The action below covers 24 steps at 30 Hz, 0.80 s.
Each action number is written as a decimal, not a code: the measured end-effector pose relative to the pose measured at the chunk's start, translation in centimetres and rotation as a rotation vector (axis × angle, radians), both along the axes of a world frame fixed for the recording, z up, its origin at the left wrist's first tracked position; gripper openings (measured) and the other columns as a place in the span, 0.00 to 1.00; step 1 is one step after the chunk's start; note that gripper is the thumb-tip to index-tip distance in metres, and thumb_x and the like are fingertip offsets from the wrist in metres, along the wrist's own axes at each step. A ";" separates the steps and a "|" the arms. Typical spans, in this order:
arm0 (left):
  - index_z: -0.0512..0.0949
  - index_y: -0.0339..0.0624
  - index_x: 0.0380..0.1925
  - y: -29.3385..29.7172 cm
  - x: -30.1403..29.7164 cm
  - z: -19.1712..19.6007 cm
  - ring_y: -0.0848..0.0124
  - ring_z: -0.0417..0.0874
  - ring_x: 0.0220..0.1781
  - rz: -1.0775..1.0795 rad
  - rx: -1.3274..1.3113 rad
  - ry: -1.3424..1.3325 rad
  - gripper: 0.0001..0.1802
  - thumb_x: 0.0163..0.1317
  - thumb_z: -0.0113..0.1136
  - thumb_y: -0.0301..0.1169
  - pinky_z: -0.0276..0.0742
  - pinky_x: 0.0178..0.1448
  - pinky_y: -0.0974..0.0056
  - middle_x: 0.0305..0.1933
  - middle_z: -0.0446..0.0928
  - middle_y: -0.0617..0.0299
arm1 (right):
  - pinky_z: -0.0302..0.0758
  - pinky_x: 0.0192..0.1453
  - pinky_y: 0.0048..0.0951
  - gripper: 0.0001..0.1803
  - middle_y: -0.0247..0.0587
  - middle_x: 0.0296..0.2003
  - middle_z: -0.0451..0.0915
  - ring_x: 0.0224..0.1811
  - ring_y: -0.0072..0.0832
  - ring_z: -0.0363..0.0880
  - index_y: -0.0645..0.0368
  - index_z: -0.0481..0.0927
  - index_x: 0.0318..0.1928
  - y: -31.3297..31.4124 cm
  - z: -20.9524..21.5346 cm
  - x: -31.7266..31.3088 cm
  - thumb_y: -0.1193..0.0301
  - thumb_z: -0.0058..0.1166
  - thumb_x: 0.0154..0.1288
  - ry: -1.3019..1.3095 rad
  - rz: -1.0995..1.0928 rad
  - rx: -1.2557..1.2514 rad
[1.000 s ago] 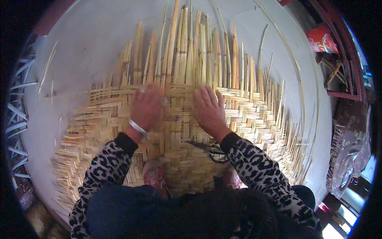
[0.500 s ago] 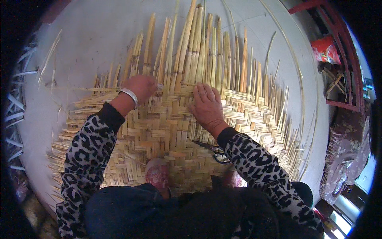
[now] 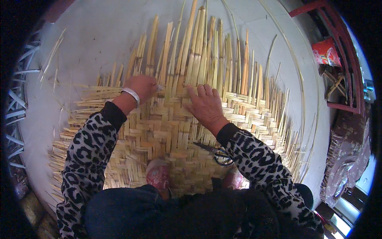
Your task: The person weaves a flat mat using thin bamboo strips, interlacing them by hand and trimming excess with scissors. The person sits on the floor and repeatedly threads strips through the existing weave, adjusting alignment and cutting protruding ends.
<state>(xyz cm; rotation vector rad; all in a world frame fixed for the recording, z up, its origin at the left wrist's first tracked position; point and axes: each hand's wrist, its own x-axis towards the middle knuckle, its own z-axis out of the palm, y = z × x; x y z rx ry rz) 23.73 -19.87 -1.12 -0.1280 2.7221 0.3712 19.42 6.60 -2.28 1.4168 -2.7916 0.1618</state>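
Pale smooth floor (image 3: pixel 87 51), red frame (image 3: pixel 359 79) at right. Woven mat (image 3: pixel 153 133) lies on floor beneath both hands: flat yellowish strips, stepped weave, ragged ends. Left hand (image 3: pixel 141 87) curled, fingertips hidden, can't tell if gripping. Right hand (image 3: pixel 207 105) palm-down, fingers extended. Scissors (image 3: pixel 206 147) partly behind patterned sleeve (image 3: pixel 258 159).

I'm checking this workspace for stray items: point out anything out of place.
Scissors lie on the woven mat by the right sleeve, a loose tool atop the work. Stray strips lie at upper left, apart from it.
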 end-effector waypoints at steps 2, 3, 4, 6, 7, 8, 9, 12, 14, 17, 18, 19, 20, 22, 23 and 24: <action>0.81 0.45 0.29 0.3 -0.2 0.3 0.47 0.81 0.40 -0.026 -0.013 -0.013 0.14 0.61 0.54 0.43 0.77 0.44 0.46 0.34 0.81 0.51 | 0.69 0.51 0.41 0.36 0.44 0.45 0.73 0.52 0.41 0.70 0.55 0.70 0.62 -0.2 0.4 0.2 0.52 0.61 0.56 0.002 0.000 0.026; 0.81 0.46 0.30 0.3 -0.2 0.3 0.47 0.81 0.40 -0.039 -0.015 -0.030 0.14 0.62 0.55 0.43 0.77 0.44 0.45 0.34 0.81 0.51 | 0.69 0.51 0.41 0.34 0.44 0.45 0.73 0.52 0.40 0.71 0.54 0.70 0.61 -0.2 0.6 0.3 0.53 0.61 0.57 0.000 0.017 0.021; 0.80 0.46 0.31 0.2 -0.4 0.4 0.47 0.82 0.40 -0.049 -0.023 -0.038 0.13 0.63 0.56 0.42 0.77 0.44 0.45 0.35 0.81 0.50 | 0.69 0.50 0.41 0.33 0.44 0.44 0.74 0.51 0.40 0.71 0.54 0.71 0.61 -0.3 0.9 0.3 0.53 0.60 0.57 0.021 0.027 0.014; 0.81 0.47 0.31 0.0 -0.5 0.3 0.47 0.82 0.41 -0.066 -0.012 -0.027 0.13 0.63 0.56 0.43 0.77 0.44 0.45 0.35 0.81 0.51 | 0.70 0.49 0.42 0.30 0.44 0.43 0.74 0.50 0.41 0.73 0.53 0.73 0.59 -0.3 1.3 -0.1 0.54 0.59 0.59 0.014 0.052 0.035; 0.81 0.47 0.32 -0.1 -0.4 0.3 0.47 0.82 0.41 -0.069 -0.018 -0.040 0.13 0.63 0.55 0.43 0.77 0.44 0.45 0.35 0.81 0.51 | 0.71 0.49 0.43 0.28 0.45 0.42 0.75 0.49 0.42 0.74 0.54 0.73 0.58 -0.3 1.4 -0.6 0.55 0.59 0.60 -0.017 0.069 0.060; 0.81 0.47 0.31 -0.2 -0.2 0.3 0.47 0.82 0.41 -0.050 0.000 -0.017 0.13 0.62 0.55 0.43 0.77 0.44 0.45 0.35 0.81 0.51 | 0.71 0.49 0.43 0.26 0.46 0.41 0.75 0.47 0.43 0.75 0.54 0.74 0.56 -0.4 1.4 -1.1 0.55 0.58 0.61 -0.041 0.091 0.078; 0.81 0.47 0.31 -0.2 0.0 0.3 0.47 0.82 0.41 -0.024 0.012 -0.010 0.13 0.62 0.55 0.43 0.77 0.44 0.45 0.34 0.81 0.50 | 0.72 0.48 0.44 0.24 0.47 0.40 0.76 0.46 0.44 0.75 0.54 0.75 0.55 -0.9 1.2 -2.0 0.57 0.57 0.62 -0.107 0.082 0.066; 0.80 0.45 0.30 -0.2 0.7 0.4 0.47 0.81 0.40 -0.003 0.079 0.052 0.15 0.62 0.54 0.44 0.76 0.44 0.45 0.34 0.81 0.49 | 0.77 0.47 0.45 0.17 0.52 0.35 0.78 0.41 0.49 0.78 0.58 0.79 0.49 -2.9 -0.2 -4.7 0.63 0.55 0.63 -0.344 -0.082 -0.200; 0.79 0.44 0.29 -0.2 0.8 0.6 0.47 0.81 0.40 -0.008 0.093 0.065 0.16 0.62 0.53 0.44 0.76 0.44 0.45 0.33 0.80 0.49 | 0.78 0.43 0.42 0.18 0.51 0.33 0.81 0.37 0.44 0.81 0.61 0.79 0.49 -4.6 -1.5 -6.3 0.64 0.57 0.61 -0.358 -0.216 -0.293; 0.79 0.44 0.29 -0.3 0.7 0.8 0.47 0.81 0.39 -0.018 0.084 0.006 0.16 0.62 0.53 0.44 0.76 0.44 0.45 0.33 0.80 0.49 | 0.79 0.37 0.34 0.18 0.47 0.31 0.83 0.31 0.35 0.83 0.65 0.80 0.46 -6.1 -2.6 -8.4 0.66 0.62 0.59 -0.628 -0.325 -0.347; 0.79 0.43 0.29 -0.4 0.6 0.8 0.47 0.81 0.39 -0.020 0.086 -0.006 0.16 0.62 0.53 0.44 0.76 0.44 0.45 0.33 0.80 0.49 | 0.79 0.34 0.32 0.18 0.46 0.30 0.83 0.29 0.31 0.83 0.66 0.80 0.45 -6.3 -2.7 -8.8 0.66 0.63 0.58 -0.758 -0.387 -0.322; 0.79 0.43 0.28 -0.4 0.5 0.8 0.47 0.81 0.39 -0.023 0.095 -0.016 0.16 0.62 0.53 0.44 0.76 0.44 0.46 0.33 0.80 0.49 | 0.77 0.33 0.29 0.18 0.43 0.29 0.83 0.28 0.28 0.81 0.66 0.80 0.44 -6.4 -2.6 -9.1 0.67 0.64 0.58 -0.878 -0.392 -0.333; 0.79 0.43 0.28 -0.5 0.5 0.7 0.47 0.81 0.39 -0.019 0.093 -0.009 0.16 0.62 0.53 0.44 0.76 0.44 0.46 0.33 0.80 0.49 | 0.76 0.32 0.27 0.17 0.41 0.29 0.82 0.27 0.26 0.80 0.67 0.80 0.42 -6.5 -2.3 -9.4 0.67 0.65 0.58 -0.997 -0.439 -0.316; 0.79 0.42 0.27 -0.6 0.5 0.5 0.47 0.80 0.38 -0.010 0.101 0.007 0.16 0.61 0.53 0.43 0.76 0.44 0.46 0.32 0.80 0.48 | 0.74 0.30 0.25 0.15 0.37 0.28 0.81 0.26 0.23 0.78 0.67 0.81 0.40 -6.3 -1.5 -9.7 0.68 0.66 0.58 -1.216 -0.489 -0.333; 0.79 0.42 0.27 -0.7 0.5 0.4 0.46 0.80 0.38 -0.005 0.114 0.011 0.15 0.61 0.53 0.42 0.76 0.43 0.46 0.31 0.80 0.48 | 0.73 0.30 0.25 0.15 0.37 0.27 0.81 0.26 0.23 0.77 0.66 0.81 0.40 -6.0 -1.0 -9.7 0.68 0.65 0.58 -1.318 -0.493 -0.369; 0.78 0.42 0.26 -0.8 0.4 0.2 0.46 0.80 0.37 -0.003 0.128 0.010 0.15 0.61 0.53 0.42 0.76 0.43 0.46 0.31 0.80 0.48 | 0.72 0.30 0.24 0.14 0.36 0.27 0.81 0.26 0.23 0.77 0.66 0.81 0.39 -5.9 -0.6 -9.5 0.68 0.65 0.58 -1.420 -0.499 -0.404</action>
